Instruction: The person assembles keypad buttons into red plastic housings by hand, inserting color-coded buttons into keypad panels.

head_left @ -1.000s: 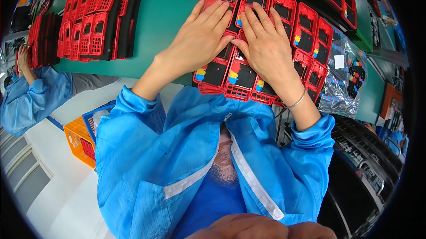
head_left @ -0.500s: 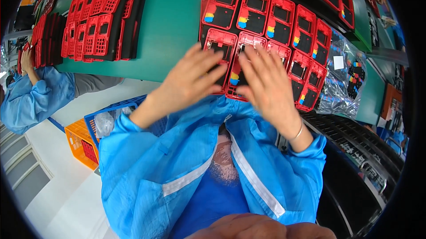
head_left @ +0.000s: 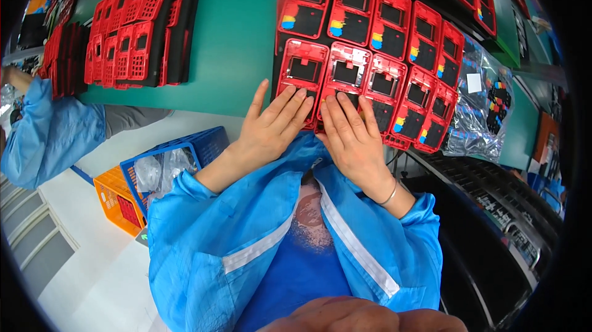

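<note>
Red plastic phone housings [head_left: 354, 8] with black inner parts lie in two rows before me on a black tray. Several have a yellow and blue coloured piece [head_left: 336, 28] at the side. My left hand [head_left: 268, 123] rests with fingers stretched over the lower end of the near row's leftmost housing [head_left: 304, 57]. Beside it, my right hand [head_left: 354, 150] lies flat, fingers extended over the lower part of the second housing [head_left: 349, 54] and the edge of its neighbour [head_left: 388, 73]. Neither hand grips anything; the covered lower ends of these housings are hidden.
Stacks of red housings [head_left: 140, 42] stand left on the green table [head_left: 240, 42]. Clear bags with dark coloured parts [head_left: 478, 107] lie right. Blue [head_left: 213, 144] and orange crates [head_left: 111, 193] sit on the floor at left. A co-worker in a blue sleeve [head_left: 61, 128] is at far left.
Both hands have moved down toward me from the middle of the near row and settled at its lower ends. The upper parts of those housings now show. The co-worker's arm has shifted.
</note>
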Demonstrator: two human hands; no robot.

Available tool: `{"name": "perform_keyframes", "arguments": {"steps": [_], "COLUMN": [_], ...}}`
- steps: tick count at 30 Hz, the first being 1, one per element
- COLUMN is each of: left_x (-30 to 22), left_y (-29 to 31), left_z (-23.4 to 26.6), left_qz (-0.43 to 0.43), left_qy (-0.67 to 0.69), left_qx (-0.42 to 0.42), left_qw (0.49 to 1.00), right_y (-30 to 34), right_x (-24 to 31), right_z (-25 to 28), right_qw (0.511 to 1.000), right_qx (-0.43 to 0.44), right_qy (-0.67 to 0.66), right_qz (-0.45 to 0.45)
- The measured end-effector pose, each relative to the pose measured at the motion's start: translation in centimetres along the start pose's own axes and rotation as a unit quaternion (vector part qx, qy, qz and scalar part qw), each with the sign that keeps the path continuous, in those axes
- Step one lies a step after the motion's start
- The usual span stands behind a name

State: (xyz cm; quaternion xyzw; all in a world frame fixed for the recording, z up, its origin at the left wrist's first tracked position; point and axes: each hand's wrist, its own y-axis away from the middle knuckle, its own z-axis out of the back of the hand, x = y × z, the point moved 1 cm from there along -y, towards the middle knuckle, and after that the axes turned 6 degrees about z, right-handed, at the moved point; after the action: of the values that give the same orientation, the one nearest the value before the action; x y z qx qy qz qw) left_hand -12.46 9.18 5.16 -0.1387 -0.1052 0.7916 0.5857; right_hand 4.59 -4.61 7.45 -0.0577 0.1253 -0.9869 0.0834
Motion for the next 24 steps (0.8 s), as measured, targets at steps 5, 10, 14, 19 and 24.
{"name": "perform_keyframes", "arguments": {"steps": [5,10,14,19,24], "left_x": [0.0,0.4,1.0,2.2,2.5], "left_y": [-0.6,-0.8,0.3,-1.6,-2.5], "left_z": [-0.7,0.0,-0.9,-0.5,-0.7], "left_qz": [0.007,0.003,0.030,0.279,0.308], "left_qy": [0.064,0.075,0.165,0.409,0.365], "left_qx": [-0.045,0.008,-0.023,-0.023,0.003], "left_qw": [0.997,0.997,0.986,0.869,0.879], "right_y": [-0.4,0.8,5.0,10.1,9.5], "right_x": [-0.5,-2.0,-6.2,-11.1,-11.0], "right_z": [-0.5,1.6,3.6,3.7,3.4], "right_qw": [0.998,0.988,0.967,0.872,0.869], "right_qx": [-0.061,-0.079,-0.169,-0.147,-0.187], "right_qy": [-0.002,-0.130,-0.019,-0.097,-0.145], "right_qz": [0.019,-0.023,-0.192,-0.458,-0.434]}}
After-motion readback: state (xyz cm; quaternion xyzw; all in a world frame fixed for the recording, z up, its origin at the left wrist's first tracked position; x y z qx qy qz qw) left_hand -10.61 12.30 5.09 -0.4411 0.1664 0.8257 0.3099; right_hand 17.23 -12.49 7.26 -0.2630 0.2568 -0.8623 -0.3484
